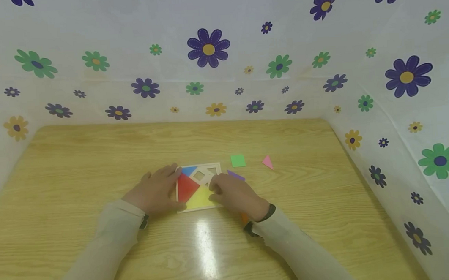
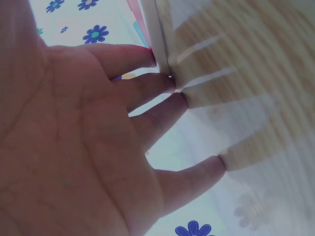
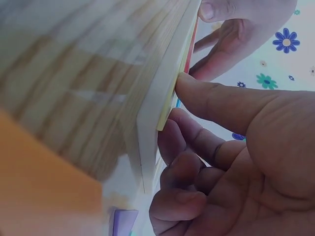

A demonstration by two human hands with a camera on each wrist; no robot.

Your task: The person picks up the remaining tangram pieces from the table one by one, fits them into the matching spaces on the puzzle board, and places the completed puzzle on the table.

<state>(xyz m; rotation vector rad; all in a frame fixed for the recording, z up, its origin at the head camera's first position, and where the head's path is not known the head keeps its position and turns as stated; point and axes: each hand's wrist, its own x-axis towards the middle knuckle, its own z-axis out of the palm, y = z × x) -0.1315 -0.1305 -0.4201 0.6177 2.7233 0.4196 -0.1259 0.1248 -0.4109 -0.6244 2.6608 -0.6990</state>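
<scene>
- Bracing a tangram tray (image 1: 202, 166) on the tabletop (image 1: 96, 163), the left hand (image 1: 156, 192) spans its left edge; these fingers are straight and spread, touching the tray rather than clasping it.
- The right hand (image 1: 239, 196) is over the tray's right side; its thumb and curled index appear to pinch the yellow triangle (image 1: 198, 199) at its right end, though from above the knuckles hide the contact; the other fingers are folded in.
- The tray is between both hands; the yellow triangle lies along its near side, the red triangle (image 1: 186, 187) at the left, the blue triangle (image 1: 188, 170) in the far left corner; a diamond-shaped recess (image 1: 199, 175) and a three-cornered recess (image 1: 211, 170) are unfilled.
- The green square (image 1: 238, 161) and pink triangle (image 1: 268, 162) lie loose beyond the tray to the right; the purple piece (image 1: 236, 175) is just beside its right edge; the orange piece (image 1: 244, 218) is partly covered by the right wrist.
- The likeliest trouble is the yellow triangle riding up on the rim or tilting, since the pinch sits at one end; an uneven push could cause it.
- A light left brace might let the tray skid or turn; a sweep of the right wrist could drag the orange piece.
</scene>
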